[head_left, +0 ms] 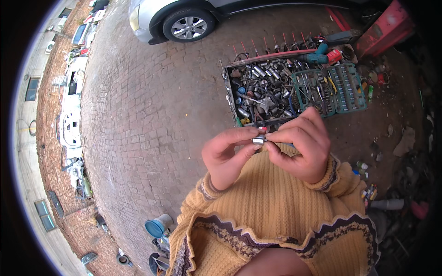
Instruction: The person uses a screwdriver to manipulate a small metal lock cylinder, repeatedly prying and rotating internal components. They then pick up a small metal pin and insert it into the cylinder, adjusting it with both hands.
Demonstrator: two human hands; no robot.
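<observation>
A small silver metal socket (259,140) is held up in front of my chest, above the near edge of a tool tray. My left hand (223,156) grips it from the left between thumb and forefinger. From the right, my right hand (301,145) pinches at its other end with thumb and fingertips; whether a smaller piece sits between those fingertips is too small to tell. Just beyond my hands lies the black tray (226,87), heaped with loose sockets and metal parts. Across its right side rests an unfolded green tool case (353,110) with rows of sockets and several hand tools.
A teal power drill (316,58) and a red can (334,56) lie at the tray's far right corner. Thin red rods stand along its back. Beyond are a silver car (143,34) and a red metal stand (384,30). A blue-topped bucket (159,225) stands at lower left on the brick paving.
</observation>
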